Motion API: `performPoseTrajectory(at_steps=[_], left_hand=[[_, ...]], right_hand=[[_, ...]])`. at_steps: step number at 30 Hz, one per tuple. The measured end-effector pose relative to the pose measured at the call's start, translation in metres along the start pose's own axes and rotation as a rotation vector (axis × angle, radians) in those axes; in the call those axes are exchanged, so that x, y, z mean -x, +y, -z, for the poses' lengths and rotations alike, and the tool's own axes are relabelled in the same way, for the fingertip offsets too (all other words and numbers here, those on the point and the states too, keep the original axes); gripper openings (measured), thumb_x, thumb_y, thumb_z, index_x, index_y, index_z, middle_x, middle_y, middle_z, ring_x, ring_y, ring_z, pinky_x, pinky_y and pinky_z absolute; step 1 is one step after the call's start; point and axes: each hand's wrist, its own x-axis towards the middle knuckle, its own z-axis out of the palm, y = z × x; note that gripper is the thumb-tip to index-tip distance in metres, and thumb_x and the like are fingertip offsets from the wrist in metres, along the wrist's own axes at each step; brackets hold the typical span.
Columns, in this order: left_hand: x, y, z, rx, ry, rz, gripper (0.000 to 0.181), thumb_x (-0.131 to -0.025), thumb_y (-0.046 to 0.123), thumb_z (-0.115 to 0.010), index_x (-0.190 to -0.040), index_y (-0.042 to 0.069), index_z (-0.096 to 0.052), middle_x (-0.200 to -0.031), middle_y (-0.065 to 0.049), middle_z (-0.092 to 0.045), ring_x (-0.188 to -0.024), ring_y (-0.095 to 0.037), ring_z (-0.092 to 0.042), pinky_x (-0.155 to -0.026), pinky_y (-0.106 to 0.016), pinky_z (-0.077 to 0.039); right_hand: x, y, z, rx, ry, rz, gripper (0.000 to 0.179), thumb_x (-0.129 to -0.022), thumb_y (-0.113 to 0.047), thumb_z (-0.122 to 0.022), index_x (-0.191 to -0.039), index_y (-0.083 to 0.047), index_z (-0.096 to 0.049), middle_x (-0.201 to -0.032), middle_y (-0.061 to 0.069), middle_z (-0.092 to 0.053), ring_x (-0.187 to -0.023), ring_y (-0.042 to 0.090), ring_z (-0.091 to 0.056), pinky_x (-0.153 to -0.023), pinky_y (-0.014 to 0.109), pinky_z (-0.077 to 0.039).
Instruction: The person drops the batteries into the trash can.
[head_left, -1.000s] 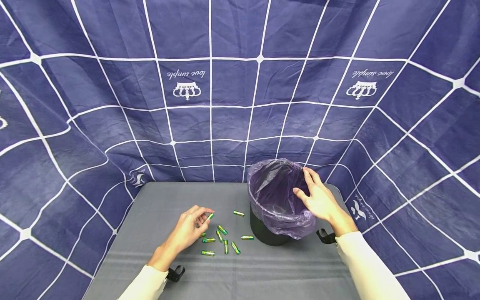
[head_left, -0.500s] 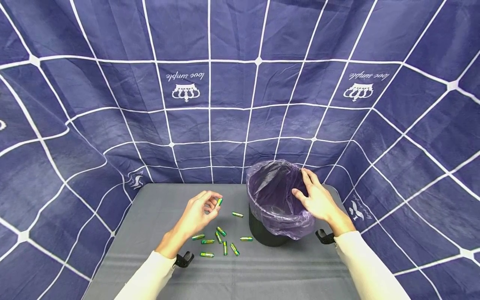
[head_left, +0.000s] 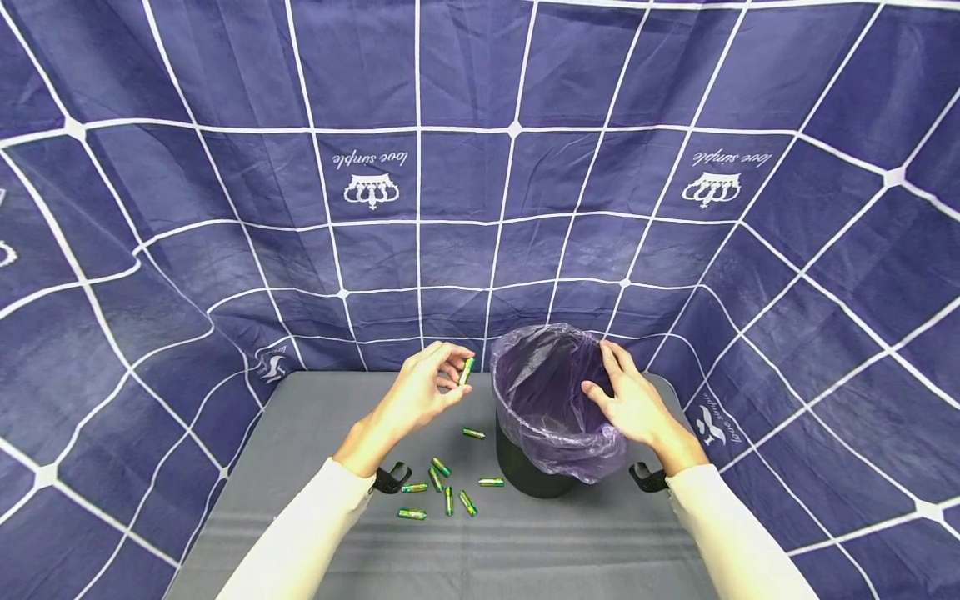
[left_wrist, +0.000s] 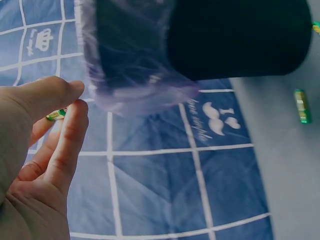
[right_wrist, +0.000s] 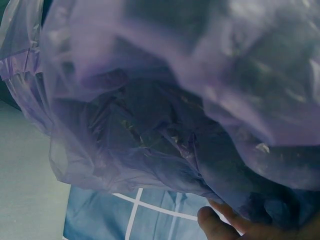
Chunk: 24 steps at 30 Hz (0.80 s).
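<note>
The left hand [head_left: 422,385] pinches 1 battery [head_left: 467,372] with its fingers and thumb, up off the desk [head_left: 322,442], near the bag [head_left: 581,454] but not over it. So picking this 1 up is done, and it is not in the bag. The right hand [head_left: 632,402] has loose fingers that touch the bag's rim on the bin [head_left: 528,471]. I count 8 batteries [head_left: 449,501] left lying on the desk, and I cannot tell if the bag holds any

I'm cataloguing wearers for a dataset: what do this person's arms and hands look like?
Both arms wear long, plain, cream-white fabric sleeves. A black, curved, strap-like piece shows at each wrist, material unclear. The left hand and right hand are ungloved; no cables show.
</note>
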Motion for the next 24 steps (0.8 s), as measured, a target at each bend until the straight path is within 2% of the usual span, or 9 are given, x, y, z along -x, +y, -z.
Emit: performPoseTrajectory(at_steps=[6,12,18,24], left_hand=[[-0.032,0.020,0.000,-0.023,-0.016,-0.061,0.048,-0.091,-0.003,-0.097,-0.134,-0.003,-0.075,-0.113,-0.018,-0.076,-0.095,-0.025,-0.081,-0.083,-0.025,-0.070],[-0.057,0.036,-0.006,-0.048,-0.034,-0.113,0.047,-0.091,0.002,-0.099,-0.131,-0.006,-0.075,-0.111,-0.018,-0.075,-0.092,-0.027,-0.081,-0.081,-0.023,-0.070],[-0.081,0.048,-0.014,-0.091,-0.075,-0.079,0.047,-0.093,0.015,-0.101,-0.128,-0.003,-0.075,-0.111,-0.017,-0.077,-0.092,-0.025,-0.081,-0.083,-0.023,-0.069],[-0.098,0.059,-0.026,-0.176,-0.114,-0.069,0.047,-0.095,0.028,-0.100,-0.125,0.001,-0.075,-0.112,-0.012,-0.079,-0.098,-0.024,-0.080,-0.094,-0.034,-0.068]], right_hand=[[0.000,0.001,-0.001,0.010,0.003,0.001,0.085,-0.118,-0.041,-0.062,-0.180,0.006,-0.029,-0.186,0.030,-0.031,-0.157,0.062,-0.055,-0.126,0.076,-0.048],[0.001,0.001,-0.001,0.011,0.009,0.004,0.085,-0.117,-0.040,-0.063,-0.180,0.005,-0.030,-0.186,0.030,-0.032,-0.157,0.061,-0.056,-0.126,0.075,-0.048],[0.001,0.001,0.000,0.016,0.011,0.000,0.085,-0.118,-0.040,-0.063,-0.180,0.006,-0.030,-0.186,0.030,-0.032,-0.157,0.061,-0.056,-0.127,0.075,-0.048],[0.001,-0.001,0.000,0.004,0.001,-0.010,0.084,-0.118,-0.040,-0.063,-0.180,0.005,-0.029,-0.186,0.030,-0.031,-0.157,0.062,-0.055,-0.127,0.076,-0.047]])
